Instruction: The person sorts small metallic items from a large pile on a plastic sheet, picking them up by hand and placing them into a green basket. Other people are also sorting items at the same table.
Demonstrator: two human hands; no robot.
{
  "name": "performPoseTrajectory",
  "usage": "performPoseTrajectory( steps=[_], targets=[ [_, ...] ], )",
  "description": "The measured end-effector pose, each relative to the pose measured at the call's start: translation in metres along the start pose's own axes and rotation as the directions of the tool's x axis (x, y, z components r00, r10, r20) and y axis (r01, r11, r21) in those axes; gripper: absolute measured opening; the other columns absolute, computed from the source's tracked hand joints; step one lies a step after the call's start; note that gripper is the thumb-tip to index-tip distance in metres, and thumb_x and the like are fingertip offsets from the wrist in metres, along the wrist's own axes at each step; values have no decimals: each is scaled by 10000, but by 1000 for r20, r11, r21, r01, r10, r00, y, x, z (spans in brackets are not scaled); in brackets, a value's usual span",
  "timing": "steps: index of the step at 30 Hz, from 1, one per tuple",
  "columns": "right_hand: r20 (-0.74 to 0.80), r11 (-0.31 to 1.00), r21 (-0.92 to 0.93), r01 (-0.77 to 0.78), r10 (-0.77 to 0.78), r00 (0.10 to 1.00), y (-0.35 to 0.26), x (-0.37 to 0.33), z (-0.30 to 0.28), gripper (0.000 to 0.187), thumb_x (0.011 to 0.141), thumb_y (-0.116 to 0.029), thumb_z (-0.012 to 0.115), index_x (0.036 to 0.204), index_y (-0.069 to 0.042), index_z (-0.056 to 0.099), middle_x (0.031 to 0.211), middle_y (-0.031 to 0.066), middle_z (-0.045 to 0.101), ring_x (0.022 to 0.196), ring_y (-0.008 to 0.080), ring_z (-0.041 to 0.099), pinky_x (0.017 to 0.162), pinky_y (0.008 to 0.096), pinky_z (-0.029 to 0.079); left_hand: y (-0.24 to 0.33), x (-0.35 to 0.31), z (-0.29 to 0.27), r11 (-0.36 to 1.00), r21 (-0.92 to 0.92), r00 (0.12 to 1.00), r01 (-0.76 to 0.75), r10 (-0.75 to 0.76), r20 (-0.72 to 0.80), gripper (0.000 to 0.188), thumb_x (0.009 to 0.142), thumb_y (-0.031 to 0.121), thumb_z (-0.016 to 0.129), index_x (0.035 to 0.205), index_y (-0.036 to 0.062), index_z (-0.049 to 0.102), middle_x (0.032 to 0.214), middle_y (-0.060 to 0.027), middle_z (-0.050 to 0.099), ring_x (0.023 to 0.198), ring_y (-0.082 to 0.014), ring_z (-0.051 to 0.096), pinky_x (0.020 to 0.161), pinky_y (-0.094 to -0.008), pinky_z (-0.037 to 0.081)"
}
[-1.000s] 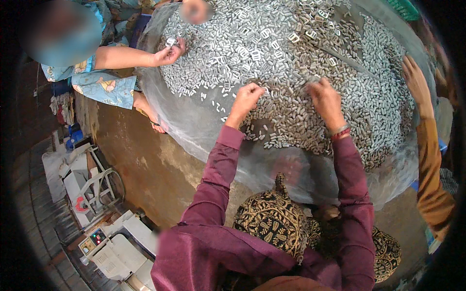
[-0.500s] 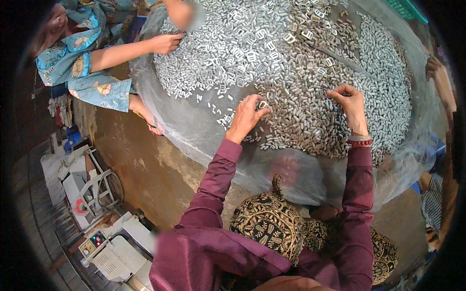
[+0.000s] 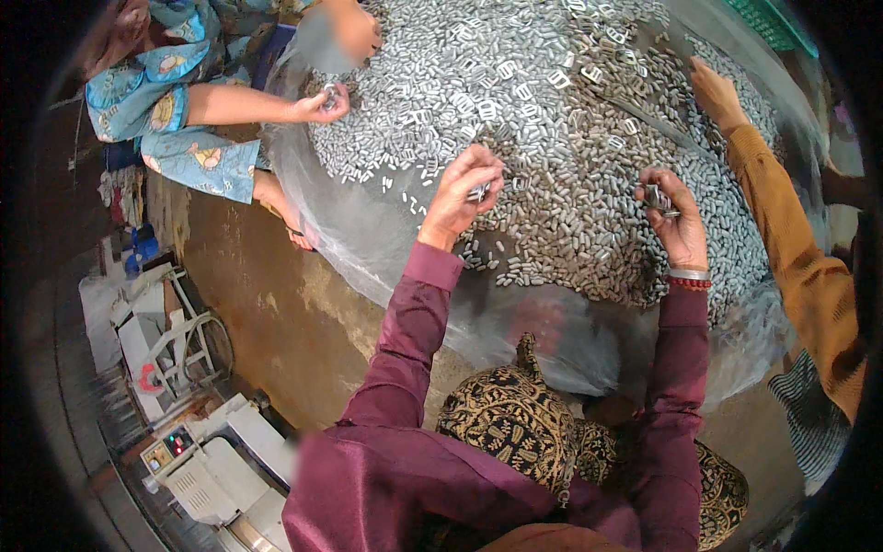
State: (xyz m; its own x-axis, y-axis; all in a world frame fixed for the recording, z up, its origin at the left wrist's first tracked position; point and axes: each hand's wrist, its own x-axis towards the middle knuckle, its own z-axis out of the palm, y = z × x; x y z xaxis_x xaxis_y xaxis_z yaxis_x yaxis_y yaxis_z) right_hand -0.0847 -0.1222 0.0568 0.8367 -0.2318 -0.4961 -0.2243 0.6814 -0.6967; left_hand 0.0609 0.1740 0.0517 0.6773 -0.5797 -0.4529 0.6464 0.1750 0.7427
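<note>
Relative to the earlier frame, my right hand has curled around a small cluster of metal pieces, and a co-worker's mustard-sleeved hand has come inward over the heap. On my feed, the left hand is half closed on shiny metal, count indeterminate. Both hands stand above the heap, on its near side.

Status: a few items are gathered in hand; slotted frames lie scattered among abundant loose pieces. I cannot read the completed share.

Materials: loose pieces are capsule-shaped, silver-grey, browner toward the centre; frames are flat, bright, round-cornered. Beneath spreads a thin, creased, translucent sheet.

Outward: another co-worker's hand holds metal at the heap's left edge; a pale machine stands beyond the brown, patchy floor.
</note>
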Motion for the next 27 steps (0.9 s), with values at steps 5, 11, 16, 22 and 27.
performPoseTrajectory(
  steps=[5, 11, 16, 22, 27],
  targets=[
    [171, 923, 338, -183, 131, 977, -4, 22, -13, 375, 894, -388, 577, 1022, -36, 591, 1084, 115, 605, 1011, 224, 603, 794, 323, 554, -27, 31, -9, 161, 968, 928, -194, 351, 127, 453, 652, 247, 814, 1032, 62, 653, 714, -58, 516, 665, -185, 530, 604, -330, 442],
    [-7, 989, 131, -66, 68, 998, -6, 63, 8, 415, 865, -127, 612, 1233, 11, 480, 1054, 109, 549, 919, 198, 563, 654, 220, 501, -27, 31, -14, 211, 957, 928, -202, 352, 118, 231, 768, 267, 711, 827, 46, 678, 708, -79, 549, 651, -243, 551, 618, -352, 443],
    [190, 882, 469, -52, -43, 981, -26, 68, 17, 579, 787, 15, 437, 1363, -8, 382, 1018, 119, 557, 790, 172, 530, 552, 194, 424, -6, 0, -19, 988, 126, 996, -92, 90, 24, 173, 864, 195, 605, 866, 26, 639, 736, 0, 554, 603, -80, 481, 413, -189, 313],
    [-43, 984, -171, -52, 46, 998, -8, 72, 6, 355, 822, -172, 637, 1143, -23, 607, 831, 8, 601, 671, 72, 564, 473, 187, 377, -18, -8, -14, 986, 157, 997, 58, -49, -59, 161, 810, 129, 672, 943, 40, 651, 756, -17, 547, 639, -115, 512, 432, -215, 356],
    [309, -185, -948, 258, -357, 881, 28, 98, -17, 313, 786, -198, 681, 1094, -145, 659, 843, 150, 633, 716, 318, 611, 662, 406, 502, -53, 19, -22, 210, 941, 903, -266, 395, 168, 234, 707, 153, 763, 925, 93, 700, 745, -61, 554, 679, -200, 539, 638, -315, 445]
  ],
)
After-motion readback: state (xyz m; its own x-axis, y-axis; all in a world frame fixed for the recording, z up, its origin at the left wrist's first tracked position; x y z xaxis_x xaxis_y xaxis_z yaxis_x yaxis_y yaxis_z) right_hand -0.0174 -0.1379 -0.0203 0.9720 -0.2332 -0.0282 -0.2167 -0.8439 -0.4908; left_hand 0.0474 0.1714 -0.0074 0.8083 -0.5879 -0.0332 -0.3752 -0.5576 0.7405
